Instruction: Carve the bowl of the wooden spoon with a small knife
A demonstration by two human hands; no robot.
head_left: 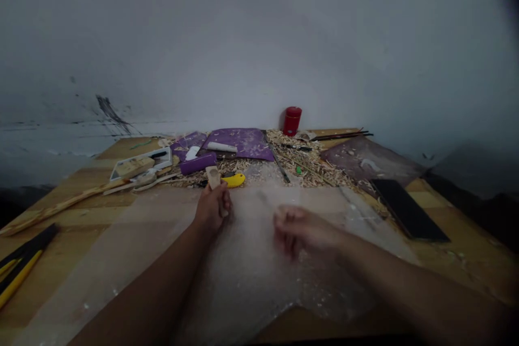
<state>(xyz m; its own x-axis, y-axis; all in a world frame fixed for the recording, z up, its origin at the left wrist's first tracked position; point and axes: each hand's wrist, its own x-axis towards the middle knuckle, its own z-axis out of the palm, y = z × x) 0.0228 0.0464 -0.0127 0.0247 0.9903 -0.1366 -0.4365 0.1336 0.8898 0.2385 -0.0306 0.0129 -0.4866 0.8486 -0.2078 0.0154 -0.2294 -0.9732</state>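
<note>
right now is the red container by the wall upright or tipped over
Upright: the red container stands on its end, top facing up, though slightly slanted in this view.

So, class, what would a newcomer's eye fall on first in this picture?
Probably the red canister at the back of the table, against the pale wall. Next, the purple sheet among scattered wood shavings. In front of these, the left hand grips a pale wooden piece, with the blurred right hand beside it.

Pale wood piece (213,177) tilts in the left hand (212,208).
</note>
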